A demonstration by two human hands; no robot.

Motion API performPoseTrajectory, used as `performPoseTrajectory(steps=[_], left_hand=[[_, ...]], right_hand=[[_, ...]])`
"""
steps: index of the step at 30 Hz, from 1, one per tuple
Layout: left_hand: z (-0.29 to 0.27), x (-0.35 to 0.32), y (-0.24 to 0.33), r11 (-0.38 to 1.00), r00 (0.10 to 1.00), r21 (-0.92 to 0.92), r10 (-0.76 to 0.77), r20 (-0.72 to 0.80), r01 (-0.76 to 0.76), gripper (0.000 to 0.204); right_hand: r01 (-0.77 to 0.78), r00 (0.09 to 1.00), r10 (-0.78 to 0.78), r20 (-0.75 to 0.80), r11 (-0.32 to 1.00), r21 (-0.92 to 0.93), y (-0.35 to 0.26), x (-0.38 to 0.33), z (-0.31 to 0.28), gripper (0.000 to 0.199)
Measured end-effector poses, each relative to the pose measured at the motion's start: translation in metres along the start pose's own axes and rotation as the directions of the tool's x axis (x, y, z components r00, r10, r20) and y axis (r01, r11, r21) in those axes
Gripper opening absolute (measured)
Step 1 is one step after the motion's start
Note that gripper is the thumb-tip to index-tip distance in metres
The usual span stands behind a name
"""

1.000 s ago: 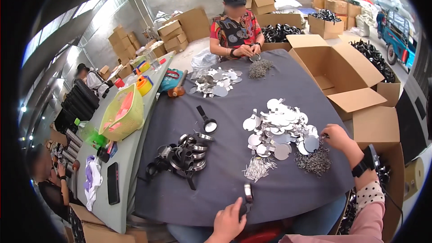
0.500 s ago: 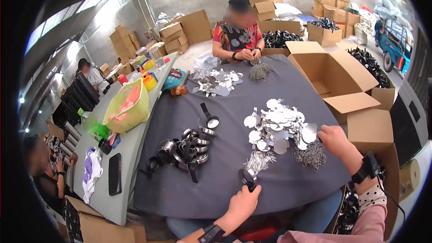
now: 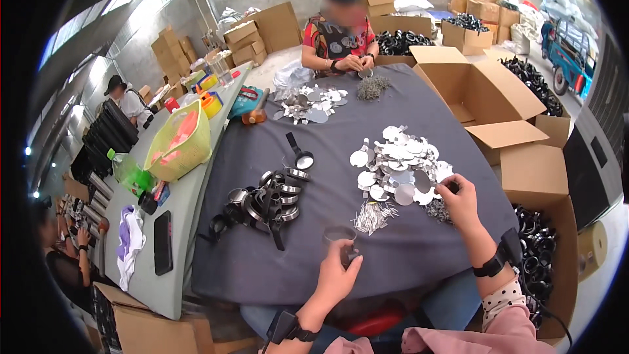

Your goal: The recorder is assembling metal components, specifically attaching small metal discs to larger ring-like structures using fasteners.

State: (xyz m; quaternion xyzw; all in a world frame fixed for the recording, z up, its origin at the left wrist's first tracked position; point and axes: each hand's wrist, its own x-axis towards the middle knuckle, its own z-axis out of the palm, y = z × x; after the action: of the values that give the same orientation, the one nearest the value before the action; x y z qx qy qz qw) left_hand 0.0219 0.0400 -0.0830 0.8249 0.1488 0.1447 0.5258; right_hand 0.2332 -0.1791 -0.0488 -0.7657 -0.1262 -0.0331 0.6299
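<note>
My left hand [image 3: 337, 275] is closed around the short black handle of a round ring-shaped part [image 3: 340, 233], blurred by motion, held over the cloth-covered table. My right hand [image 3: 460, 203] has its fingers pinched together at the right edge of a heap of shiny metal discs [image 3: 403, 164]. Anything between those fingertips is hidden. Partly covered by this hand lies a pile of small grey metal pieces [image 3: 438, 211]. Nearer me, thin silvery pins [image 3: 373, 217] form a small heap. Several black-handled rings [image 3: 268, 203] are piled to the left.
Across the table a person [image 3: 344, 33] handles a part beside another disc heap [image 3: 311, 105]. A side table [image 3: 147, 288] on the left bears a yellow-green basket [image 3: 180, 147] and a phone [image 3: 163, 242]. Open cardboard boxes [image 3: 534, 170] stand along the right side.
My right hand has moved left and slightly toward me, from beside the small grey pieces to the disc heap's edge. My left hand has drawn the ring part left and nearer, away from the pins.
</note>
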Motion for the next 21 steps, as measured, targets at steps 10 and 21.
performPoseTrajectory(steps=[10, 21], left_hand=[[0.009, -0.018, 0.032, 0.738, 0.966, -0.629, -0.128, 0.224, 0.244, 0.039], [0.02, -0.013, 0.072, 0.926, 0.993, -0.377, 0.048, 0.105, -0.005, 0.049]], right_hand=[[0.291, 0.956, -0.293, 0.009, 0.946, -0.142, -0.014, -0.057, 0.005, 0.011], [-0.055, 0.981, -0.076, 0.18, 0.778, 0.626, -0.1, -0.055, 0.024, 0.008]])
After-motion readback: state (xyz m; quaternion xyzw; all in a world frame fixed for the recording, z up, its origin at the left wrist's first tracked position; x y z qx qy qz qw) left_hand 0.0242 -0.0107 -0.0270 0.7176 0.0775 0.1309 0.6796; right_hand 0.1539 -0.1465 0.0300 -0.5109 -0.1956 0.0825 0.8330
